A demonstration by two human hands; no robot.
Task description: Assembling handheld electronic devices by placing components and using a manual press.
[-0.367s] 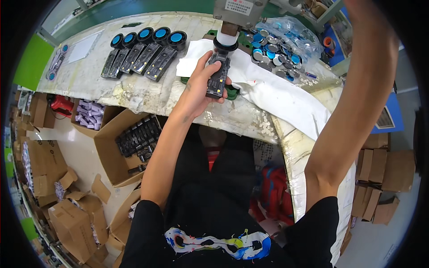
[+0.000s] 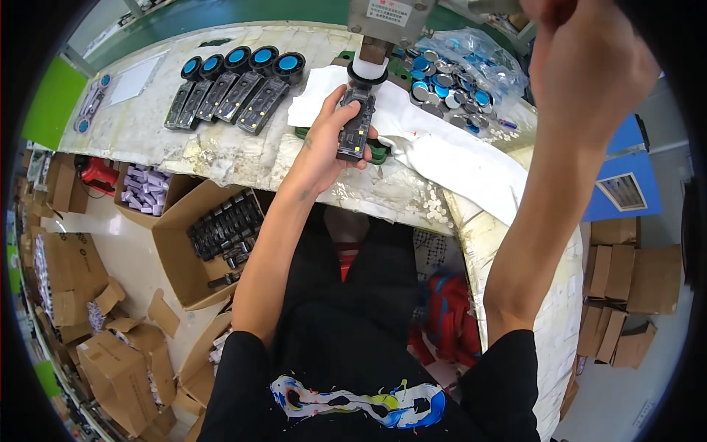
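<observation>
My left hand (image 2: 329, 140) is closed around the handle of a black plastic device (image 2: 355, 136), thumb on top. The device's round black head (image 2: 367, 71) sits directly under the white-tipped ram of a grey press (image 2: 390, 16), and the ram covers the head's middle. At the upper right my right hand (image 2: 593, 62) is raised and curled into a fist at the end of the press lever (image 2: 495, 6). The picture's upper edge cuts off part of its fingers. White cloth (image 2: 456, 158) lies beneath and right of the device.
Several similar devices with blue discs (image 2: 237, 57) lie in a row on the worn bench (image 2: 243, 158). Loose silver and blue discs (image 2: 445, 88) are heaped by a clear plastic bag (image 2: 490, 55). An open carton (image 2: 173, 258) of black parts stands below left; more cartons (image 2: 622, 254) stand right.
My right hand has come down into view from beyond the upper edge, its forearm lower. My left hand keeps the device under the ram. The whole view has shifted slightly.
</observation>
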